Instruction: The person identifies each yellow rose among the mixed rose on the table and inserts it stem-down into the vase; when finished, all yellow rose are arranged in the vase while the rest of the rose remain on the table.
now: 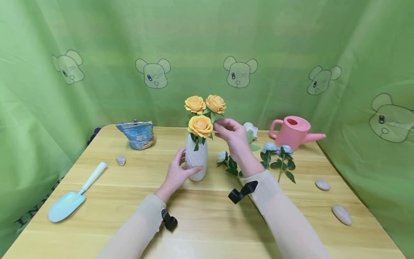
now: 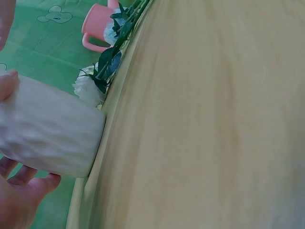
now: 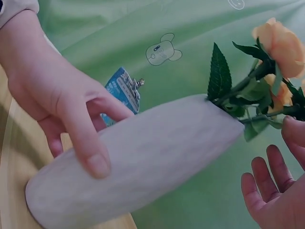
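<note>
A white textured vase [image 1: 198, 163] stands upright on the wooden table, with several yellow roses [image 1: 200, 126] in its mouth. My left hand [image 1: 178, 172] grips the vase low on its body, thumb across the front and fingers round the far side. Up by the blooms, my right hand [image 1: 235, 138] pinches a yellow rose just below its head. In the right wrist view a fingertip touches the green under a bloom [image 3: 281, 47], while the other fingers stay loosely bent. The rest of that pinch lies past the frame's edge.
White and pale blue roses [image 1: 271, 147] lie right of the vase, before a pink watering can [image 1: 292, 133]. Stones [image 1: 341, 214] rest near the right edge. Leftward are a blue bag [image 1: 139, 136], a small stone [image 1: 121, 160] and a light blue trowel [image 1: 69, 205]. Green curtain [image 1: 194, 36] surrounds the table.
</note>
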`<state>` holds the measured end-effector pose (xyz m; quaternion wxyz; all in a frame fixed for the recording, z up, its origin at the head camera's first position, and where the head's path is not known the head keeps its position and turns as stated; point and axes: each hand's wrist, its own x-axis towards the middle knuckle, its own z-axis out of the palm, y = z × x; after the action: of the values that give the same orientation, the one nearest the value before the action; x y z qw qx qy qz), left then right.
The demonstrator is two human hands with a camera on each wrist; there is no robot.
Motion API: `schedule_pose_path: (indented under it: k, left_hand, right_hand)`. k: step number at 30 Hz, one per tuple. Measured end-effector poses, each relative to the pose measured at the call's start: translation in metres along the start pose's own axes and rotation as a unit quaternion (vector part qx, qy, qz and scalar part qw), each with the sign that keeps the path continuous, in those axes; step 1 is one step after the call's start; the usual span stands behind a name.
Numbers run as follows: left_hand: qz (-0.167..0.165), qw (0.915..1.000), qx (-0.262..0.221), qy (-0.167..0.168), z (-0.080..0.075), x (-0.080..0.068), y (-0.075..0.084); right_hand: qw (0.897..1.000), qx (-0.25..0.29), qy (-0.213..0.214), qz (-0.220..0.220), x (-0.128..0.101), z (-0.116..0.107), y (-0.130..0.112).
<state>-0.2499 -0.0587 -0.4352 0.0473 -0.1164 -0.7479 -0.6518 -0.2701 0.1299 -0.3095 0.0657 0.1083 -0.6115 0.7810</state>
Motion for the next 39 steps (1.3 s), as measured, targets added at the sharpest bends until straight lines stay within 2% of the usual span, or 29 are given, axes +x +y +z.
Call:
schedule_pose_path:
  k: [11, 20, 24, 32, 39]
  left_hand:
    - [0.011, 0.9998, -0.005, 0.015, -0.001, 0.000, -0.004]
    - [0.011, 0.9998, -0.004, 0.017, 0.001, 0.001, -0.004]
    - [0.013, 0.9997, -0.007, 0.018, 0.002, 0.001, -0.003]
    - [0.016, 0.9997, -0.007, 0.017, 0.003, 0.001, -0.003]
    - [0.011, 0.9998, -0.005, 0.016, 0.002, 0.001, -0.005]
  right_hand:
    - [1.000, 0.005, 0.007, -0.004, -0.014, -0.036, 0.000]
    - [0.999, -0.012, 0.029, 0.006, -0.030, -0.085, 0.012]
    - [0.997, -0.048, 0.042, 0.037, -0.035, -0.107, 0.022]
    - [0.979, -0.148, 0.071, 0.125, -0.043, -0.138, 0.040]
    - [0.955, -0.229, 0.035, 0.185, -0.030, -0.148, 0.055]
